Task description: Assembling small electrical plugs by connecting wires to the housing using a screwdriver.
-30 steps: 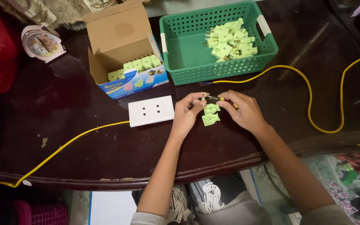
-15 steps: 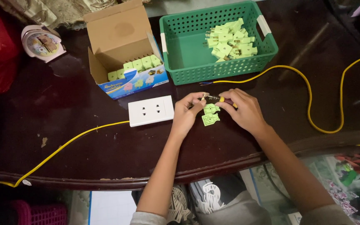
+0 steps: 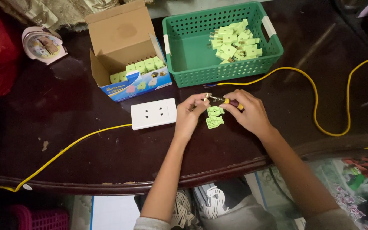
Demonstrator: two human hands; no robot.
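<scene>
Green basket [image 3: 192, 51] holds pale-green plugs [image 3: 234, 41]; box [image 3: 126, 51] likely same

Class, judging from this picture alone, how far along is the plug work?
Done: a pile of green plugs lies in the green basket. In hand: left hand and right hand work a screwdriver above opened plug halves. Left: plugs remain in the cardboard box.

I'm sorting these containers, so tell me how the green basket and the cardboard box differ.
The green basket is perforated plastic; the cardboard box is solid-walled with an opened flap. The basket's pale green plugs lie in a loose heap; the box's plugs stand in a neat row. Both sit on the dark table and hold the same kind of plugs.
</scene>
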